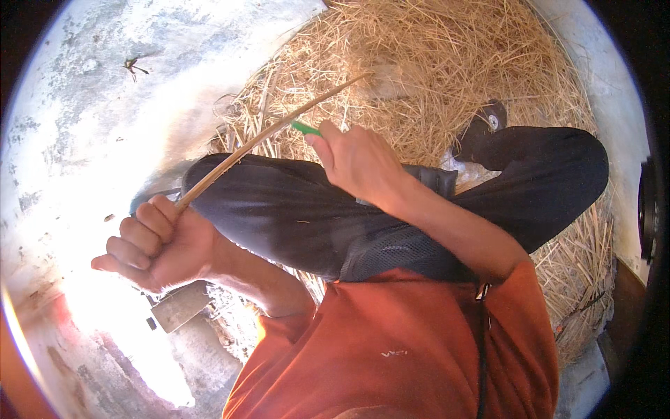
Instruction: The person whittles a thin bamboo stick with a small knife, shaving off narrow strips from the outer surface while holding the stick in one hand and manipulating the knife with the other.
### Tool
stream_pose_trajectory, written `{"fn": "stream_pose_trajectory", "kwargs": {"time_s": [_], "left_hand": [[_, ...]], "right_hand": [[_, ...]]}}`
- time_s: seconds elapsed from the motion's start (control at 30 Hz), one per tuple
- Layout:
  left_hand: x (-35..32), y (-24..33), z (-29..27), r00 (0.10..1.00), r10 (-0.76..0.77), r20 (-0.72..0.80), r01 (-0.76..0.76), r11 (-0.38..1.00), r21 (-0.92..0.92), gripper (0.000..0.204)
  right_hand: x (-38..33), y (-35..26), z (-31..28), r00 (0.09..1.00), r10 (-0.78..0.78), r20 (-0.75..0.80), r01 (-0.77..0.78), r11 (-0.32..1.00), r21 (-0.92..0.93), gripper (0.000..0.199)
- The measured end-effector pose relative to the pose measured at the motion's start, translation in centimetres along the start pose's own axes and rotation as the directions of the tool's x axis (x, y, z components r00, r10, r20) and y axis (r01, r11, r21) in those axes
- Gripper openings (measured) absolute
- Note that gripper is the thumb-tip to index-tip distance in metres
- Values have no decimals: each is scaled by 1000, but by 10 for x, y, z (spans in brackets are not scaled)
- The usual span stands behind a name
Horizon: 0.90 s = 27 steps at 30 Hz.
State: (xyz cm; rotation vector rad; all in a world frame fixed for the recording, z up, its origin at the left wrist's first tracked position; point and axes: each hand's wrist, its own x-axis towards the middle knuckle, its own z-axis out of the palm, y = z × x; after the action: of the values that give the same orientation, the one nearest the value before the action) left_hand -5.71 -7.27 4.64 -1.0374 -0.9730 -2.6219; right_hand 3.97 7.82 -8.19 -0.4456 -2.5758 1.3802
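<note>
A long, thin strip of wood or bamboo (244, 151) slants up across my left knee toward the straw. My left hand (162, 244) is closed around its lower end, and the far end points away to the upper right. My right hand (359, 159) is closed on a small green tool (306, 128), whose tip meets or nearly meets the strip at about mid-length. Most of the tool is hidden by my fingers, so its kind does not show.
Loose straw (447, 42) covers the floor ahead and to the right. My legs in black trousers (293, 202) are folded, with a dark shoe (481, 129) at the right. A flat block (181, 307) lies by my left forearm, on the glaring sunlit floor (77, 140).
</note>
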Motion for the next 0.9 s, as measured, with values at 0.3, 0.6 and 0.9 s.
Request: {"fn": "stream_pose_trajectory", "kwargs": {"time_s": [0.3,0.6,0.9], "left_hand": [[-9,3,11,989,-45,144,22,987,161,52],[-25,-6,46,972,-30,232,-19,978,209,53],[-35,-12,56,989,28,148,-60,974,218,52]], "right_hand": [[-4,31,2,999,43,15,-43,999,2,32],[-10,33,-5,998,57,26,-58,996,67,33],[-1,69,0,987,160,-1,-159,983,90,37]]}}
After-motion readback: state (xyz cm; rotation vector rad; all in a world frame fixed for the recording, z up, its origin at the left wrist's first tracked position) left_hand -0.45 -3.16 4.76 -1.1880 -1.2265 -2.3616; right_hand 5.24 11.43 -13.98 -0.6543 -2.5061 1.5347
